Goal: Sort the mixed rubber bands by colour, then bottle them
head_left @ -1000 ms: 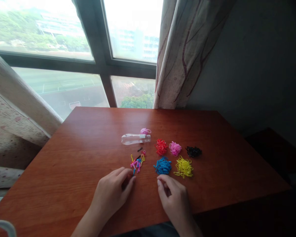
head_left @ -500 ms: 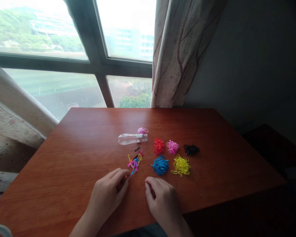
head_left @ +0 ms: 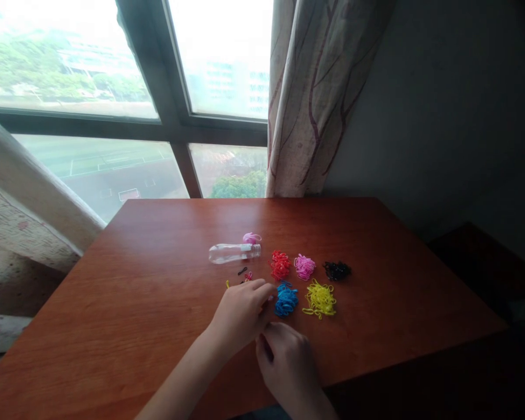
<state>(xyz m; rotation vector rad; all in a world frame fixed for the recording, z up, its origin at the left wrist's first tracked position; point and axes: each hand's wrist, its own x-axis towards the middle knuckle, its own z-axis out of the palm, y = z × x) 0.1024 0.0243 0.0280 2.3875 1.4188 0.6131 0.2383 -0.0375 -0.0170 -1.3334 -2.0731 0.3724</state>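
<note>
My left hand reaches across to the left edge of a pile of small blue looped pieces. Its fingers are closed together, and whatever is in them is hidden. My right hand rests low on the table just below, its fingers curled in; I cannot make out anything in them. The left hand covers most of a small mixed-colour group, where a red piece and a yellow piece still show. A single black piece lies just beyond.
Sorted piles of red pieces, pink pieces, black pieces and yellow pieces lie to the right. A clear plastic bottle lies on its side, with a pink object behind it. The wooden table meets a window.
My left hand has moved right from the mixed group, where a blue piece was at its fingertips, to the blue pile. My right hand has stayed nearly in place.
</note>
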